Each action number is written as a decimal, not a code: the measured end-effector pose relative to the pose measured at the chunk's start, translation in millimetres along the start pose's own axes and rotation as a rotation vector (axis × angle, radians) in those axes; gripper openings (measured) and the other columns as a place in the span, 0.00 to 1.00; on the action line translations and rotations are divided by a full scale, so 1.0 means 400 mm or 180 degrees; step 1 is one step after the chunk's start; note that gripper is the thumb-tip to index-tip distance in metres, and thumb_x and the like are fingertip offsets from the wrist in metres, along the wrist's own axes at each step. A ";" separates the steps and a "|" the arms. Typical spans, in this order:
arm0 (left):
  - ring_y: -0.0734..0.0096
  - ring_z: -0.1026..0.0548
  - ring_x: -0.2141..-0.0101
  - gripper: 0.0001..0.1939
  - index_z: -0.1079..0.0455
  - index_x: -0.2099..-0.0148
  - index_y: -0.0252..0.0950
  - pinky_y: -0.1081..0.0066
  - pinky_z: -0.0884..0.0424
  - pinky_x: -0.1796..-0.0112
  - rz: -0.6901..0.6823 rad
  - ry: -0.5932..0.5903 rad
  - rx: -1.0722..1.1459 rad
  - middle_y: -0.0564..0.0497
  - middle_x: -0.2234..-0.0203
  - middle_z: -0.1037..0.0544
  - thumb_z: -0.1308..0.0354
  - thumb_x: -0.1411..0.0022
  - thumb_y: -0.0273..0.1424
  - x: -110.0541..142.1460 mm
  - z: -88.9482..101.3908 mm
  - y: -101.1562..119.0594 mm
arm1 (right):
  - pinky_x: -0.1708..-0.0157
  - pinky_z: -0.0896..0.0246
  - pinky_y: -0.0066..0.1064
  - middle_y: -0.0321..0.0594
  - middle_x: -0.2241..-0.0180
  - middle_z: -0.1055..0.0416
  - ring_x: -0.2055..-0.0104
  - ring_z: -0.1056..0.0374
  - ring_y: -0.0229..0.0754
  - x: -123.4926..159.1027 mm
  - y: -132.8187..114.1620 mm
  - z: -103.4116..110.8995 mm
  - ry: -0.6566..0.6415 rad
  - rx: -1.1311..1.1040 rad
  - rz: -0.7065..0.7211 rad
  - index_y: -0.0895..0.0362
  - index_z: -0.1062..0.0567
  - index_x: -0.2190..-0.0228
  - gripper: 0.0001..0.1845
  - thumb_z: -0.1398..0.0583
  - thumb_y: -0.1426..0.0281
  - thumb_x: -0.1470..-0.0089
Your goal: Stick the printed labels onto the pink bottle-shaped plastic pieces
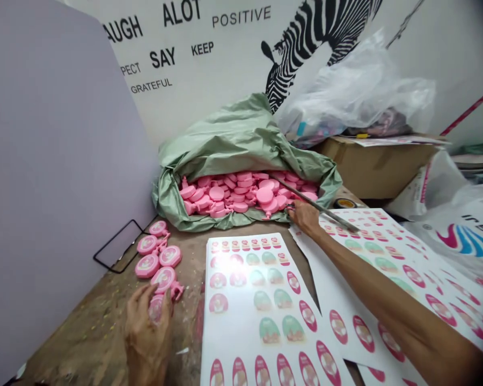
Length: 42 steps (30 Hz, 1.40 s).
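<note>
My left hand [147, 335] lies at the bottom left, its fingers closed over a labelled pink plastic disc [155, 309] at the end of a loose row. Several more labelled pink discs [159, 256] lie just above it on the worktop. My right hand [304, 217] grips a flat metal strip [316, 203], which slants across the front of a pile of unlabelled pink plastic pieces [241, 193]. That pile sits in an open green wrapping sack [241, 142]. Sticker sheets with pink and green labels [261, 300] lie under and beside my arms.
A second sticker sheet [390, 257] lies under my right arm. A lilac board [56, 177] stands on the left, with a black wire frame [116, 246] near it. A cardboard box [374, 166], clear plastic bag [358, 91] and tape roll [345, 203] are behind.
</note>
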<state>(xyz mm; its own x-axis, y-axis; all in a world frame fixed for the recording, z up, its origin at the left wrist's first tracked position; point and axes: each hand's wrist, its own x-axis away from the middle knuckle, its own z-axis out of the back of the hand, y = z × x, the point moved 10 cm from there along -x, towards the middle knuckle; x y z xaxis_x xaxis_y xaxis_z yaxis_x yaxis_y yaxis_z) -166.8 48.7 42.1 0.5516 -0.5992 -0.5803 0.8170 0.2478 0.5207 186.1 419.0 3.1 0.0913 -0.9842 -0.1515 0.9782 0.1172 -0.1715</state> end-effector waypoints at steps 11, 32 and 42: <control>0.57 0.24 0.58 0.16 0.25 0.59 0.36 0.62 0.26 0.59 0.0583 -0.0563 0.1365 0.43 0.60 0.22 0.43 0.43 0.43 0.070 -0.081 0.029 | 0.54 0.34 0.42 0.46 0.51 0.31 0.53 0.32 0.45 0.031 -0.148 0.132 0.0419 0.0118 0.1614 0.59 0.30 0.51 0.19 0.42 0.63 0.41; 0.63 0.20 0.68 0.19 0.32 0.55 0.31 0.64 0.23 0.64 0.3019 -0.1335 0.4489 0.44 0.67 0.20 0.36 0.45 0.37 0.151 -0.174 0.139 | 0.69 0.38 0.37 0.42 0.69 0.26 0.69 0.31 0.44 0.648 -0.361 0.208 0.0489 -0.2046 0.2226 0.56 0.31 0.52 0.17 0.45 0.62 0.40; 0.67 0.22 0.71 0.19 0.31 0.56 0.29 0.71 0.24 0.70 0.2797 -0.1557 0.4111 0.44 0.68 0.21 0.36 0.46 0.36 0.123 -0.206 0.065 | 0.65 0.42 0.36 0.39 0.70 0.27 0.67 0.34 0.43 0.584 -0.376 0.028 -0.0417 -0.1814 0.1580 0.54 0.30 0.69 0.09 0.46 0.63 0.41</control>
<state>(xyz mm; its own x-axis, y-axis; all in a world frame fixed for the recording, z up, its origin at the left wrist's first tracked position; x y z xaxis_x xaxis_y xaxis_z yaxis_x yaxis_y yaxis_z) -104.5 88.4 -24.6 0.4359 -0.8583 0.2708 -0.5140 0.0096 0.8578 62.5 169.9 4.3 0.5509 -0.8018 -0.2315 0.5724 0.5649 -0.5943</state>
